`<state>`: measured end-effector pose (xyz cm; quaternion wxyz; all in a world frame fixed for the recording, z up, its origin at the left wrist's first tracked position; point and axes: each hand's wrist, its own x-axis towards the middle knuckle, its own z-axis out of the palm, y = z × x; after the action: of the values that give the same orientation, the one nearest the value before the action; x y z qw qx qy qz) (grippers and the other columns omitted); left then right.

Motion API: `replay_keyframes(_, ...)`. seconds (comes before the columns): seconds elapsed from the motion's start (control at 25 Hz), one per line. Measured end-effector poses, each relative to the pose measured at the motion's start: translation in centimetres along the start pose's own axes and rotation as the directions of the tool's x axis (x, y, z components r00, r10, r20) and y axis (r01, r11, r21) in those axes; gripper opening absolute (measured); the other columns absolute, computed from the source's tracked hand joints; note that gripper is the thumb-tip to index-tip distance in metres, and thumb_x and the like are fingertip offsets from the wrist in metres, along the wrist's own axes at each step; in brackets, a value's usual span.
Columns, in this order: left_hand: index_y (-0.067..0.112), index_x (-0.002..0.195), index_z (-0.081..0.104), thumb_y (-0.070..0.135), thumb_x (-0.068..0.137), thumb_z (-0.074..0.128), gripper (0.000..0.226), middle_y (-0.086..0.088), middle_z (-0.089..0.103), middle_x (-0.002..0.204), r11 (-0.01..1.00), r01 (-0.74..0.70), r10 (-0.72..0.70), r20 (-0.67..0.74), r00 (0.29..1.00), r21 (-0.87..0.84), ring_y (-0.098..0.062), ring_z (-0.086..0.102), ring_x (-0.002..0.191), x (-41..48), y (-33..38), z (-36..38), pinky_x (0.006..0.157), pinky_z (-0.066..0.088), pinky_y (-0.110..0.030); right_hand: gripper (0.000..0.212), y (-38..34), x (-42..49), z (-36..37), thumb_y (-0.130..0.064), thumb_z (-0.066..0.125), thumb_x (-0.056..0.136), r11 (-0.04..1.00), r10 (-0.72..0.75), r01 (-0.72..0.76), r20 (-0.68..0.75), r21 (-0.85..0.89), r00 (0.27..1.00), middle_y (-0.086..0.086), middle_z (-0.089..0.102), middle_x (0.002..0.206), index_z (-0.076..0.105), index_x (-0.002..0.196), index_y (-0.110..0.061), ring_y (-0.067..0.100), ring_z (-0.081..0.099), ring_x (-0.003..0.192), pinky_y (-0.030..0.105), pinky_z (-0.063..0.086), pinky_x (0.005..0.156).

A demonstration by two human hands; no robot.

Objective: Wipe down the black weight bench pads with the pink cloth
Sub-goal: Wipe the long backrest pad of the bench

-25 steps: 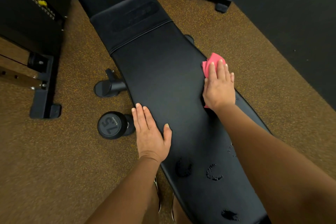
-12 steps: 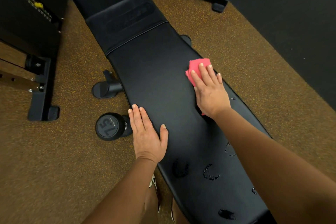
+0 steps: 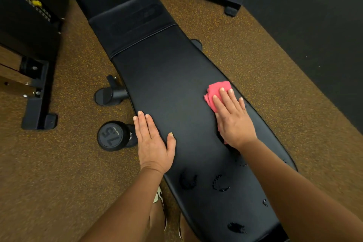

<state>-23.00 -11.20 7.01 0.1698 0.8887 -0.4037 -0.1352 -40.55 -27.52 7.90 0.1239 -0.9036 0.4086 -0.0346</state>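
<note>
Both hands flat: right hand point(image 3: 233, 120) presses pink cloth point(image 3: 217, 92) onto pad point(image 3: 172, 84), left hand point(image 3: 153, 141) bare.

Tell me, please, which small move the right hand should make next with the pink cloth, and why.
Probably pull the right hand and the pink cloth back toward the body, over the wet marks. The fingers press the cloth flat on the bench pad beyond them; those marks look unwiped. The left hand rests flat on the pad's edge.
</note>
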Motion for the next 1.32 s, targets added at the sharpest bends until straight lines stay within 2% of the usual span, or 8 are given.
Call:
replay_keyframes(0.08,-0.007,0.149,0.014,0.047,0.089,0.035,0.083,-0.021,0.004,0.16,1.0,0.0,0.0,0.012,1.0,0.009,-0.034,-0.003,0.148,0.0,0.0,0.0,0.12,0.003,-0.04,0.051,2.3,-1.3,-0.6,-0.028,0.029,0.098,0.999,-0.05,0.049,-0.003,-0.02,0.999,0.013,0.027,0.156,0.036,0.146,-0.011,0.033,0.017,0.145,0.057,0.018,0.114)
replay_keyframes(0.28,-0.007,0.149,0.014,0.048,0.089,0.034,0.083,-0.021,0.004,0.16,1.0,0.004,-0.004,0.012,1.0,0.011,-0.035,-0.002,0.148,0.1,-0.1,0.1,0.12,0.008,-0.044,0.053,0.2,-0.7,0.1,-0.019,0.037,0.098,0.947,0.321,-0.321,-0.035,0.012,0.946,0.017,0.017,0.158,0.028,0.149,-0.008,0.036,0.01,0.146,0.053,0.01,0.115)
replay_keyframes(0.52,-0.007,0.149,0.014,0.048,0.089,0.034,0.083,-0.021,0.003,0.16,1.0,0.004,-0.004,0.023,1.0,0.016,-0.035,-0.003,0.148,0.0,0.0,0.0,0.12,0.008,-0.045,0.053,3.8,-3.6,-0.6,-0.025,0.028,0.098,0.99,-0.128,0.129,0.027,-0.05,0.991,0.013,0.022,0.157,0.031,0.148,-0.01,0.031,0.012,0.147,0.055,0.019,0.115)
replay_keyframes(0.76,-0.005,0.15,0.012,0.05,0.089,0.032,0.084,-0.02,0.001,0.16,0.999,0.018,-0.019,0.03,0.999,0.039,-0.033,-0.004,0.148,-0.1,0.2,-0.1,0.12,0.005,-0.042,0.055,-1.6,-2.3,0.7,-0.024,0.031,0.096,0.929,0.369,-0.366,-0.073,0.049,0.927,0.022,0.02,0.156,0.03,0.147,-0.004,0.041,0.013,0.145,0.054,0.013,0.114)
replay_keyframes(0.92,-0.005,0.15,0.012,0.05,0.089,0.031,0.084,-0.02,0.001,0.16,0.999,0.018,-0.02,0.035,0.999,0.04,-0.033,-0.005,0.148,0.1,0.1,-0.2,0.12,0.003,-0.041,0.052,-2.0,-4.4,1.1,-0.023,0.032,0.096,0.998,-0.048,0.048,-0.025,-0.036,0.999,0.019,0.027,0.155,0.038,0.144,-0.005,0.037,0.018,0.145,0.055,0.023,0.114)
replay_keyframes(1.04,-0.006,0.149,0.014,0.05,0.089,0.031,0.084,-0.022,0.003,0.16,0.999,0.008,-0.01,0.043,0.999,0.048,-0.035,-0.003,0.148,0.0,0.1,-0.3,0.12,0.005,-0.043,0.05,0.1,-4.9,0.5,-0.025,0.028,0.099,0.95,-0.303,0.304,0.026,-0.067,0.953,0.014,0.026,0.156,0.038,0.145,-0.008,0.032,0.018,0.145,0.052,0.024,0.115)
replay_keyframes(1.24,-0.007,0.149,0.013,0.05,0.089,0.031,0.084,-0.022,0.002,0.16,0.999,0.003,-0.005,0.044,0.999,0.034,-0.036,-0.004,0.148,0.1,0.1,-0.3,0.12,0.005,-0.044,0.054,-3.3,-5.4,1.2,-0.017,0.036,0.096,0.971,0.239,-0.239,-0.07,0.012,0.968,0.019,0.021,0.156,0.03,0.148,-0.005,0.035,0.013,0.146,0.051,0.016,0.115)
replay_keyframes(1.32,-0.007,0.149,0.013,0.05,0.089,0.031,0.084,-0.022,0.002,0.16,1.0,0.001,-0.002,0.046,0.999,0.023,-0.036,-0.004,0.148,0.0,0.0,-0.3,0.12,0.005,-0.044,0.052,-3.1,-6.1,1.2,-0.019,0.035,0.096,0.987,0.162,-0.162,-0.038,-0.013,0.986,0.018,0.023,0.156,0.034,0.146,-0.006,0.035,0.014,0.146,0.053,0.02,0.115)
